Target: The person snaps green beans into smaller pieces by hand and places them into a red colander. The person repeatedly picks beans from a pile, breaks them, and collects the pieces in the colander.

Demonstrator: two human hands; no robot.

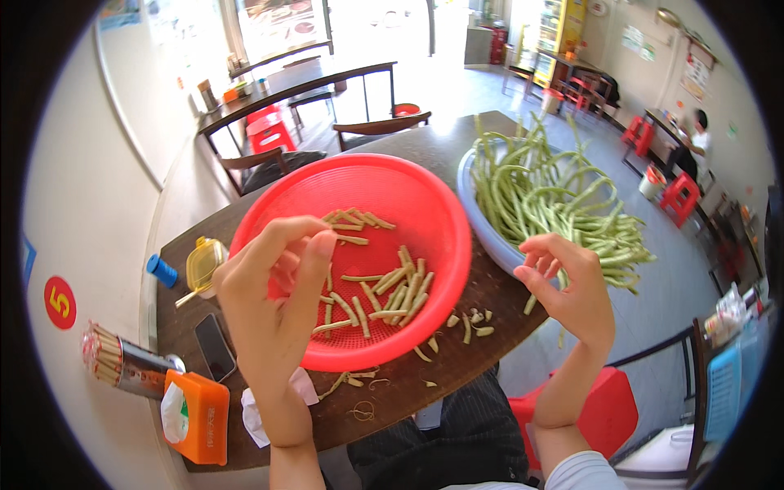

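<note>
My left hand is raised over the left part of a red plastic colander, thumb and index tips close together. A short bean piece shows just beyond those tips; whether they pinch it I cannot tell. Other cut bean pieces lie scattered inside the colander. My right hand is at the near rim of a blue plastic basin, thumb apart from its curled fingers, nothing visible between them. Long green yardlong beans heap up in that basin and hang over its right side.
Bean trimmings litter the dark wooden table. On its left are a smartphone, an orange tissue box, a chopstick holder, a yellow-lidded container and a blue bottle. A red stool stands at right. A person sits farther off.
</note>
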